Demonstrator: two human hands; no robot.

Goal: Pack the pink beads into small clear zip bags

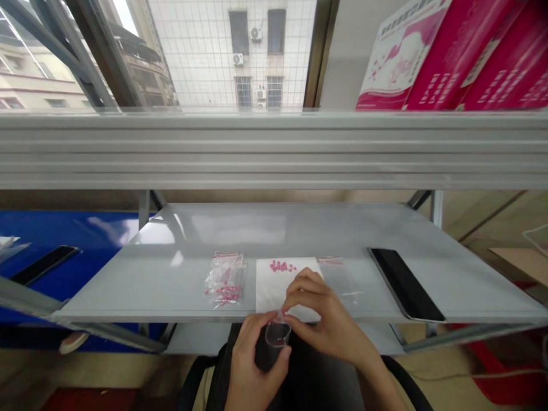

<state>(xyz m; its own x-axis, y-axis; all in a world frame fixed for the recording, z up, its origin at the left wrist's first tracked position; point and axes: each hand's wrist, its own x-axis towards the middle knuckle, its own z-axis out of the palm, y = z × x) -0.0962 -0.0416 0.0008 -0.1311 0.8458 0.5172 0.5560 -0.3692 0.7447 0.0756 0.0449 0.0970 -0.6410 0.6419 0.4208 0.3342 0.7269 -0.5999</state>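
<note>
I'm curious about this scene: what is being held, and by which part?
The left hand grips a small clear cup by its side; the right hand has fingertips at its rim.

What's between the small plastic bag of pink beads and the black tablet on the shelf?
The head view shows a white paper sheet holding loose pink beads, then a clear plastic bag.

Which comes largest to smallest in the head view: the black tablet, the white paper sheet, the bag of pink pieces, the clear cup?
1. Black tablet and white paper sheet: too alike to rank.
2. Clear bag of pink pieces.
3. Clear plastic cup, smallest despite being nearer the camera.
</note>
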